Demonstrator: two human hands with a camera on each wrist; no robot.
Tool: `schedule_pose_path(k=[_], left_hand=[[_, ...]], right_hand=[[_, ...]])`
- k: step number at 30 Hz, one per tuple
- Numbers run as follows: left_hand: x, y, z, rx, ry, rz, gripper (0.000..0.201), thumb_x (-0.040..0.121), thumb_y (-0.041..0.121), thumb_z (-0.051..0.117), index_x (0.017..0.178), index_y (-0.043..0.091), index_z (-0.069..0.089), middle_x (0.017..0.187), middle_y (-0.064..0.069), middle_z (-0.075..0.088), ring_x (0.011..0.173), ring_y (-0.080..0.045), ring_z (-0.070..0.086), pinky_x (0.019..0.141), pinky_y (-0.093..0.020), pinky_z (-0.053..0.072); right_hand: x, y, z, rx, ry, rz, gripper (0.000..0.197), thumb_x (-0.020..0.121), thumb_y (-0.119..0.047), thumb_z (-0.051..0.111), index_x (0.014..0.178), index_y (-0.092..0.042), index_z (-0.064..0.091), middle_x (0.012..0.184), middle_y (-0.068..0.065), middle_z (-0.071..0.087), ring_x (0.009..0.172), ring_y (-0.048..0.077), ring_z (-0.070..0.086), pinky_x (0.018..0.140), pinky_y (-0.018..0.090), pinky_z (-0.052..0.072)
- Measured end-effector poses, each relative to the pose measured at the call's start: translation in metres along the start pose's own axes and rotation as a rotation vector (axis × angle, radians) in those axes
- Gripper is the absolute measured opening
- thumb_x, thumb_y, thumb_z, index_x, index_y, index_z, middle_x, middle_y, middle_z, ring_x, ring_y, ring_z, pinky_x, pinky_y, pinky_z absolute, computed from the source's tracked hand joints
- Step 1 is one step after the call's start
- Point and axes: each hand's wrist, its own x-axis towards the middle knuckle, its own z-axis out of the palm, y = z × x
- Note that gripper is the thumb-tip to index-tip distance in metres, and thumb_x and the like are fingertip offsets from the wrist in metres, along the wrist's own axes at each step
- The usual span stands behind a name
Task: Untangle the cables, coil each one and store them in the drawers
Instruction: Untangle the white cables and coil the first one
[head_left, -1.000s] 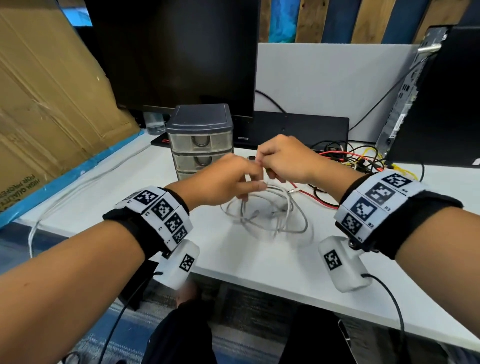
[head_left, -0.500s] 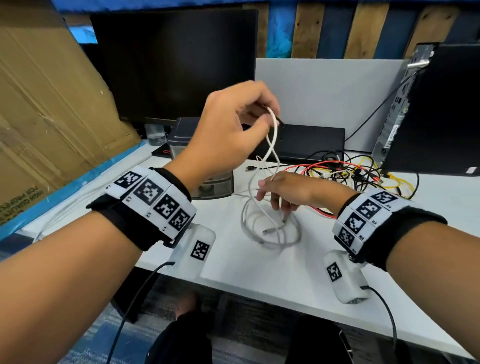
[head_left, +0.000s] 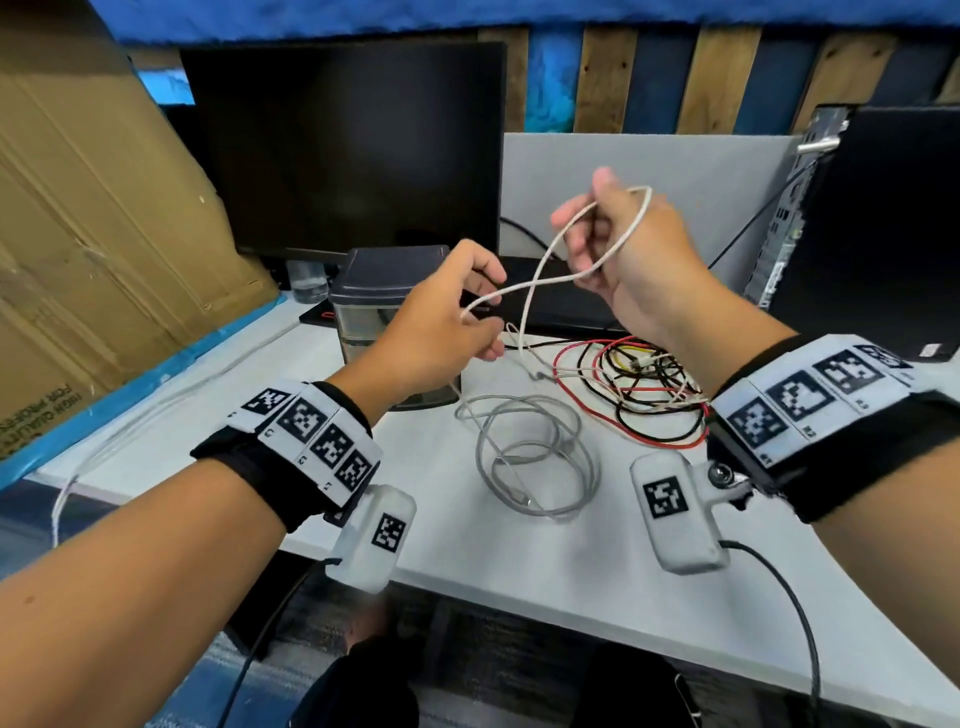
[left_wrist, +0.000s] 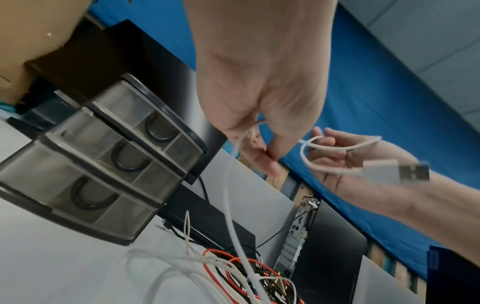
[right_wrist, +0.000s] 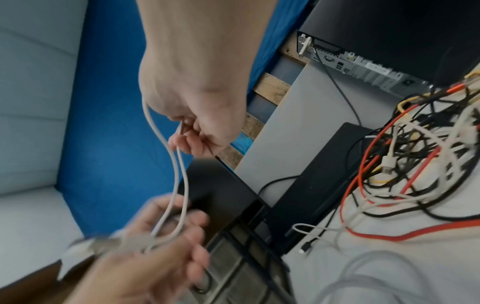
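Above the bench, mid-air: I hold the white cable (head_left: 540, 270) between both hands, in front of the monitor (head_left: 348, 145).
Left grip: my left hand (head_left: 441, 327) pinches the cable between thumb and fingers; the left wrist view shows the USB plug (left_wrist: 397, 171) at this end, hanging free just past the pinch.
Right grip: my right hand (head_left: 623, 249) has its fingers curled round a loop of the same cable, higher than the left.
Cable run: from the hands a strand drops to the bench (head_left: 519, 561) and reaches the tangle (head_left: 639, 384) of red, black, yellow and white leads. I cannot tell whether it is caught there.
Handling, my judgement: light, thin, limp; it sags under its own weight and takes loops easily. The smooth jacket may slip through a loose pinch.
Where to hold: near the plug with one hand, loops gathered in the other; pull on the jacket, not the plug joint.
Also on the bench: a grey cable (head_left: 530, 457) lies loosely looped by itself.
Drawers: the drawer unit (left_wrist: 103, 156) stands behind my left hand, all three drawers closed.
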Motion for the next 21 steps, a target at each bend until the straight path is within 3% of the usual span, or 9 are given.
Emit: schedule_pose_path(k=[3, 5, 8, 10, 12, 14, 17, 19, 21], left_hand=[[-0.004, -0.007, -0.001, -0.001, -0.081, -0.122, 0.014, 0.104, 0.003, 0.053, 0.112, 0.013, 0.058, 0.094, -0.012, 0.072, 0.065, -0.024, 0.075, 0.058, -0.029, 0.06], [-0.008, -0.012, -0.003, 0.002, -0.129, -0.192, 0.015, 0.107, 0.011, 0.048, 0.109, 0.012, 0.063, 0.08, -0.01, 0.071, 0.058, -0.021, 0.069, 0.054, -0.03, 0.058], [-0.011, -0.012, -0.009, 0.068, -0.056, -0.17, 0.019, 0.106, 0.026, 0.052, 0.101, 0.021, 0.069, 0.064, 0.004, 0.057, 0.05, -0.008, 0.049, 0.048, -0.023, 0.04], [-0.009, -0.005, -0.015, 0.027, 0.047, -0.097, 0.012, 0.103, 0.022, 0.058, 0.1, 0.018, 0.069, 0.059, 0.014, 0.053, 0.046, -0.002, 0.042, 0.045, -0.017, 0.033], [-0.003, 0.006, -0.023, -0.117, 0.109, -0.067, 0.01, 0.099, 0.01, 0.059, 0.104, 0.012, 0.068, 0.06, 0.009, 0.051, 0.045, -0.008, 0.035, 0.042, -0.022, 0.027], [0.004, 0.018, -0.029, -0.243, 0.151, -0.068, 0.02, 0.096, -0.001, 0.054, 0.109, 0.01, 0.064, 0.059, 0.001, 0.042, 0.045, -0.012, 0.027, 0.042, -0.023, 0.021], [0.015, 0.037, -0.034, -0.349, 0.214, -0.07, 0.032, 0.093, -0.006, 0.048, 0.117, 0.011, 0.06, 0.055, 0.006, 0.037, 0.045, -0.01, 0.026, 0.04, -0.023, 0.021], [0.022, 0.049, -0.036, -0.426, 0.272, -0.083, 0.035, 0.091, -0.007, 0.046, 0.12, 0.01, 0.058, 0.056, 0.008, 0.039, 0.045, -0.008, 0.028, 0.041, -0.023, 0.022], [0.029, 0.058, -0.038, -0.541, 0.338, -0.105, 0.033, 0.09, -0.007, 0.045, 0.115, 0.01, 0.057, 0.06, 0.005, 0.04, 0.044, -0.007, 0.028, 0.041, -0.022, 0.022]], right_hand=[[0.0, -0.011, 0.0, 0.15, 0.045, -0.047, 0.055, 0.111, -0.038, 0.032, 0.084, -0.008, 0.068, 0.062, 0.0, 0.054, 0.051, 0.011, 0.048, 0.05, 0.02, 0.04], [0.001, -0.016, -0.002, 0.14, 0.102, -0.081, 0.054, 0.111, -0.039, 0.032, 0.083, -0.01, 0.068, 0.062, 0.0, 0.055, 0.052, 0.011, 0.049, 0.05, 0.02, 0.04], [0.001, -0.01, -0.008, -0.265, 0.232, -0.072, 0.051, 0.11, -0.037, 0.034, 0.074, -0.015, 0.064, 0.069, 0.001, 0.057, 0.062, 0.011, 0.054, 0.059, 0.022, 0.047], [-0.001, 0.003, -0.014, -0.497, 0.244, -0.012, 0.045, 0.105, -0.03, 0.04, 0.065, -0.017, 0.058, 0.075, 0.003, 0.063, 0.072, 0.016, 0.06, 0.077, 0.034, 0.053], [-0.007, 0.021, -0.02, -0.513, 0.085, 0.011, 0.04, 0.1, -0.026, 0.044, 0.063, -0.016, 0.055, 0.067, 0.004, 0.064, 0.068, 0.024, 0.059, 0.075, 0.04, 0.051], [-0.015, 0.036, -0.02, -0.523, -0.152, 0.098, 0.032, 0.1, -0.019, 0.046, 0.071, -0.012, 0.057, 0.056, 0.002, 0.052, 0.056, 0.022, 0.046, 0.06, 0.033, 0.043], [-0.029, 0.051, -0.01, -0.52, -0.498, 0.313, 0.013, 0.094, -0.006, 0.057, 0.093, -0.012, 0.068, 0.067, 0.007, 0.036, 0.059, 0.016, 0.03, 0.055, 0.027, 0.026], [-0.037, 0.056, -0.001, -0.526, -0.707, 0.385, 0.026, 0.085, -0.007, 0.065, 0.107, -0.018, 0.071, 0.079, 0.011, 0.033, 0.068, 0.023, 0.031, 0.058, 0.03, 0.024], [-0.044, 0.055, 0.01, -0.565, -0.863, 0.408, 0.033, 0.086, -0.015, 0.071, 0.119, -0.019, 0.069, 0.079, 0.009, 0.037, 0.071, 0.023, 0.033, 0.06, 0.03, 0.026]])
